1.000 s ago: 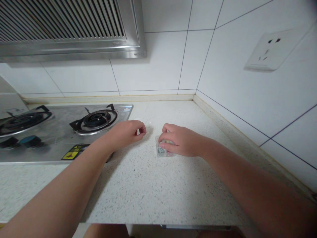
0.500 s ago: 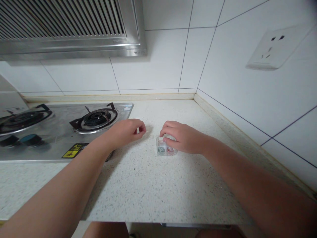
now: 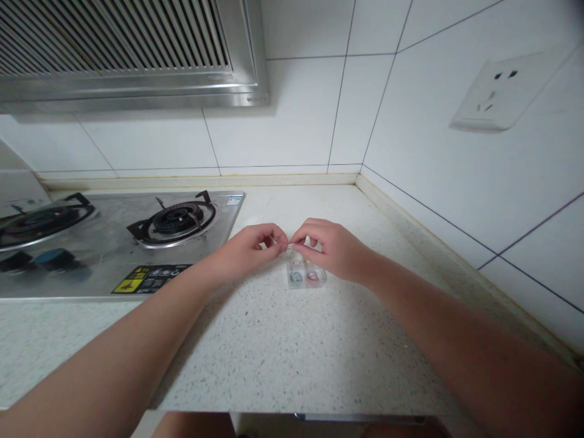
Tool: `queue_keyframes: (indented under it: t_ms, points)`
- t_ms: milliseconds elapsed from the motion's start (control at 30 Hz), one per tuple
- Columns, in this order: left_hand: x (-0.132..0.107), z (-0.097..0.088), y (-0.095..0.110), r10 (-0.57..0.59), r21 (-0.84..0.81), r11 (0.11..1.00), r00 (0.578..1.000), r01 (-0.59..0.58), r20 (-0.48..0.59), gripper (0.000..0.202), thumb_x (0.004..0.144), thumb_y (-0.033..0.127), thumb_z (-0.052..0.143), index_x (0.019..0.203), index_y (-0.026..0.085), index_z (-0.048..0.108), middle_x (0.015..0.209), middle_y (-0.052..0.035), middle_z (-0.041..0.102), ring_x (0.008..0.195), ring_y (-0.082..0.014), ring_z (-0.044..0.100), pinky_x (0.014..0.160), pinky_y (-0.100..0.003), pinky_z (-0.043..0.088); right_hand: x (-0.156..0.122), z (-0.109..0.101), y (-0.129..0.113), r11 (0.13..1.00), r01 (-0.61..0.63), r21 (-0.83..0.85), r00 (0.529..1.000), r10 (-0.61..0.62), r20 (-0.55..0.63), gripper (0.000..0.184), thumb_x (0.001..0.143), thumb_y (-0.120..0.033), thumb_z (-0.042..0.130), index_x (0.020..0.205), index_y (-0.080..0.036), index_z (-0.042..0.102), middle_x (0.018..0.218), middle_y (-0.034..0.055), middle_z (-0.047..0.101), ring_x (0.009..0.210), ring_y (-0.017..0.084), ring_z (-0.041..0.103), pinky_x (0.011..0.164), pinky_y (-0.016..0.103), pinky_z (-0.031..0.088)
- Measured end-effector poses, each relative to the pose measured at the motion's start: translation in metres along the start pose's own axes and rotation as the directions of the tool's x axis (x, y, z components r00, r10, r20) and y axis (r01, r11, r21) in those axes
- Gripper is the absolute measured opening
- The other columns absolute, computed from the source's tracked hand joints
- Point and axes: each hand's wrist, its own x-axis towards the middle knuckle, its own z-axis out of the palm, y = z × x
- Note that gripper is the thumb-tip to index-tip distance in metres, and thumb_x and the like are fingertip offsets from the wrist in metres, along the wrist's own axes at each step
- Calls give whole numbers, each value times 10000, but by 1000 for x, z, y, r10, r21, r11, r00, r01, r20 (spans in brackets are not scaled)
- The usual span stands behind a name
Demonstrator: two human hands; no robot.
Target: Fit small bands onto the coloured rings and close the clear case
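Observation:
A small clear plastic box [image 3: 305,275] with a green and a red round item inside sits on the speckled countertop [image 3: 283,353]. Just above it, my left hand [image 3: 250,248] and my right hand [image 3: 329,248] meet fingertip to fingertip. Both are pinched on something tiny and thin between them that I cannot make out. My right hand hovers over the back of the box and hides part of it.
A steel gas hob [image 3: 114,243] with two burners lies to the left, under an extractor hood [image 3: 132,55]. White tiled walls close the back and right side, with a wall socket [image 3: 497,91] at upper right. The counter's front edge runs along the bottom.
My right hand has lifted off the clear box and my left hand has moved right; their fingertips now meet above the box, which is more exposed.

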Motion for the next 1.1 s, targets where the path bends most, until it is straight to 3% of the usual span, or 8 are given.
queue_keyframes:
  t_ms: [200, 400, 600, 733, 867, 1100]
  points:
    - [2, 5, -2, -45, -145, 989, 999, 43, -14, 162, 909, 287, 586, 903, 131, 628, 718, 3, 565, 628, -91, 478, 594, -215, 368, 1, 0, -3, 992, -96, 79, 994, 100, -43, 79, 897, -222, 630, 913, -168, 686, 852, 2, 631, 701, 88, 531, 658, 237, 403]
    - [2, 0, -7, -24, -97, 995, 998, 18, -61, 181, 913, 317, 599, 939, 143, 641, 792, -14, 602, 683, -101, 507, 613, -221, 379, 1, 1, -3, 968, -173, 179, 978, 191, -89, 101, 886, -253, 642, 904, -176, 705, 831, -1, 649, 666, 89, 517, 618, 239, 396]
    - [1, -7, -8, -42, 118, 992, 995, 53, -93, 215, 925, 353, 558, 948, 160, 650, 824, -19, 619, 727, -130, 516, 643, -243, 389, 0, 0, -2, 947, -221, 235, 964, 249, -98, 144, 899, -275, 615, 929, -181, 719, 887, 23, 679, 761, 124, 580, 686, 266, 433]
    - [0, -12, -13, -89, 351, 931, 995, 101, -51, 221, 910, 351, 552, 956, 174, 676, 844, -36, 640, 700, -147, 529, 627, -256, 377, 0, -1, -3, 938, -246, 245, 953, 280, -115, 174, 895, -310, 620, 934, -179, 728, 881, 33, 685, 737, 129, 582, 678, 275, 439]
    - [0, -12, -25, -39, 522, 853, 998, 7, 51, 160, 885, 308, 591, 947, 211, 702, 923, -39, 659, 744, -159, 559, 659, -267, 378, 0, 0, -2, 939, -240, 247, 954, 275, -117, 174, 894, -308, 618, 929, -175, 724, 896, 39, 688, 764, 135, 594, 686, 279, 447]
    - [3, -9, -26, 5, 622, 778, 991, -86, 130, 178, 921, 303, 551, 946, 217, 704, 945, -39, 656, 815, -173, 579, 689, -278, 376, 0, 1, 0, 944, -230, 237, 959, 262, -112, 178, 895, -307, 614, 930, -172, 724, 891, 36, 682, 745, 128, 581, 657, 269, 440]
